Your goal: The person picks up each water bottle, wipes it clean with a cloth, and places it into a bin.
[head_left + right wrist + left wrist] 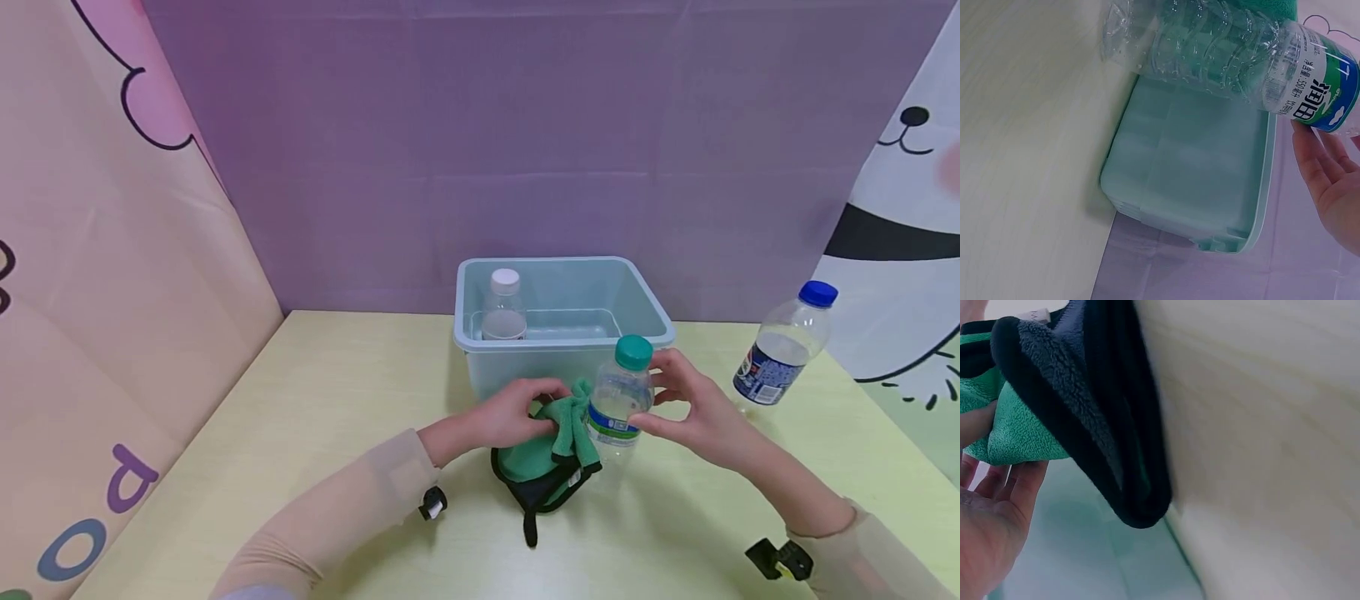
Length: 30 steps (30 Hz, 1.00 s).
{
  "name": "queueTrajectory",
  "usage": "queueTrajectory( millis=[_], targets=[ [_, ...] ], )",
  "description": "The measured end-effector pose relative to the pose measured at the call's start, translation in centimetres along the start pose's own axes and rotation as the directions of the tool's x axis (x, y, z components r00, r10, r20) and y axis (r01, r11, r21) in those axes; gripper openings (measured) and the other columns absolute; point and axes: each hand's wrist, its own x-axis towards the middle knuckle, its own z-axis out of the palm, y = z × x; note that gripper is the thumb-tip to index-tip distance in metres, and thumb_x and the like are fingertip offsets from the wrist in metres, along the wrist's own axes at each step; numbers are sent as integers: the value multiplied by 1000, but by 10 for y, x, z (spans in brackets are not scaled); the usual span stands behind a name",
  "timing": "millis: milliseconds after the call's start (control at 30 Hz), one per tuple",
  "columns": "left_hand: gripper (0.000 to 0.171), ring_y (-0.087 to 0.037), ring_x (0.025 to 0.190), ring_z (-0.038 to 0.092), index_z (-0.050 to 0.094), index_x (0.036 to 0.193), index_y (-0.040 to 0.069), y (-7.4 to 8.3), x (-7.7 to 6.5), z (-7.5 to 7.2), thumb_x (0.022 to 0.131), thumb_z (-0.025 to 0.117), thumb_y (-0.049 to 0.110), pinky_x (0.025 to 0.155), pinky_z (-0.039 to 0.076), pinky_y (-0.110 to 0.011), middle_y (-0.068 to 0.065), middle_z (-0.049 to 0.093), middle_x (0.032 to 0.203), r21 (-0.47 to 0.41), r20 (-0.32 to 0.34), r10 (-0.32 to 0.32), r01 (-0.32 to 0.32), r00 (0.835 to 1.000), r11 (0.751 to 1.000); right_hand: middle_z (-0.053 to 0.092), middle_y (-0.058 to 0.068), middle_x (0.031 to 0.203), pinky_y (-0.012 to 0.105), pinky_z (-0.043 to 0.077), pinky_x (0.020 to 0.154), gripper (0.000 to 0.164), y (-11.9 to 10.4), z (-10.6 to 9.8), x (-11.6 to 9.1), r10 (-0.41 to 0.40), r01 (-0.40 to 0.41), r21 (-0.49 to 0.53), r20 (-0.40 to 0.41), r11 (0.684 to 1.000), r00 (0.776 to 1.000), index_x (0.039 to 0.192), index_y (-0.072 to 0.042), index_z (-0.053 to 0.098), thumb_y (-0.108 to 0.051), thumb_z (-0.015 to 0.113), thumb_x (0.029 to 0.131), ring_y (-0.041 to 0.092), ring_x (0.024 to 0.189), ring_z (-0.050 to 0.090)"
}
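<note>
A folded green cloth with black edging (pixel 536 462) is pinched between the thumb and fingers of my left hand (pixel 517 417), in front of the tub. The left wrist view shows its dark grey, fuzzy inner side (pixel 1066 381) and its black border. Just right of the cloth is a clear plastic bottle with a green cap (pixel 617 396), upright. My right hand (pixel 701 417) holds this bottle from the right, thumb at the label and fingers behind. Ridged clear plastic and a white, green and blue label (pixel 1319 81) show in the right wrist view.
A light blue plastic tub (pixel 540 358) stands behind the hands, against the purple backdrop (pixel 525 167). Inside it, at the left, is a white-capped bottle (pixel 505 308). At the right of the pale table (pixel 360 392) is a blue-capped bottle (pixel 783 350), leaning in the view.
</note>
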Motion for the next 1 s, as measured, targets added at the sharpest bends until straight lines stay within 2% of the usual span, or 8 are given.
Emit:
queueTrajectory(
  millis=[133, 367, 600, 767, 1000],
  targets=[
    [26, -15, 95, 57, 63, 110, 5, 6, 1, -5, 86, 66, -5, 80, 46, -24, -4, 65, 104, -39, -55, 6, -8, 998, 999, 57, -4, 120, 23, 52, 78, 63, -1, 0, 2, -11, 11, 5, 1, 1000, 1000, 130, -4, 46, 6, 78, 76, 3, 101, 58],
    [27, -14, 99, 58, 62, 113, 0, 30, 10, -24, 88, 62, -8, 74, 53, -26, -11, 63, 107, -219, -145, 37, -68, 989, 973, 55, -13, 119, 21, 51, 78, 63, -1, 0, 1, -22, 22, 7, -4, 1000, 1000, 129, -3, 46, 7, 78, 75, 2, 101, 57],
    [33, -15, 103, 59, 60, 122, -2, 50, 22, -37, 89, 63, -7, 80, 53, -27, -14, 64, 113, -234, -182, 71, -114, 981, 966, 56, -12, 117, 18, 50, 79, 63, 1, -1, 0, -57, 57, 21, -4, 998, 998, 127, 0, 46, 11, 78, 73, 1, 101, 57],
    [33, -15, 103, 59, 61, 121, -1, 49, 19, -35, 89, 64, -6, 79, 53, -27, -13, 63, 114, -240, -168, 41, -81, 985, 967, 55, -13, 118, 19, 51, 79, 61, 4, -1, -2, -29, 28, 19, 9, 999, 1000, 127, 1, 45, 10, 76, 75, 0, 102, 57],
    [30, -15, 101, 58, 63, 117, 2, 33, 7, -23, 88, 64, -5, 75, 52, -26, -8, 64, 109, -157, -118, -16, -2, 993, 988, 54, -11, 122, 21, 51, 79, 61, 1, -2, 0, -21, 21, -1, 13, 1000, 1000, 129, 0, 44, 8, 76, 77, -1, 104, 56]
  ],
)
